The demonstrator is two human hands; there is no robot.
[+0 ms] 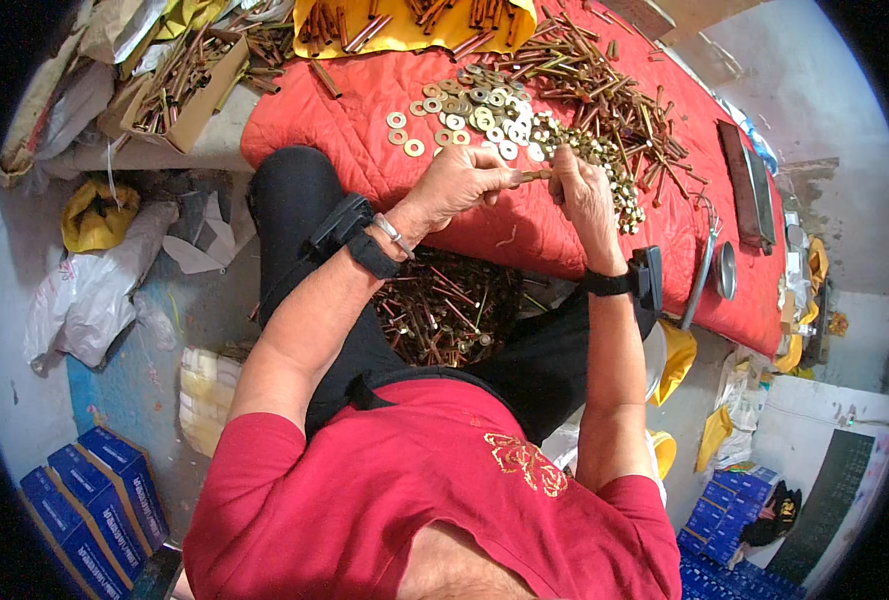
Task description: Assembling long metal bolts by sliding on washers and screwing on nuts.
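Above the front edge of a red quilted cloth (345,130), my left hand (460,187) and my right hand (585,192) work close together. Between them is a short brass-coloured bolt (531,176); the left fingertips pinch one end, and the right fingers close round the other. Whether a nut sits on its end is hidden by the right fingers. Just beyond my hands lie a pile of flat round washers (480,100) and, to the right, shiny nuts (620,190). Farther back spreads a heap of long brownish bolts (625,110).
Metal tubes lie on a yellow cloth (445,40) at the far side. Between my legs sits a dark container of loose metal pieces (445,310). A cardboard box (190,100) of rods stands far left; pliers (705,255) lie at right. Blue boxes (95,510) are stacked lower left.
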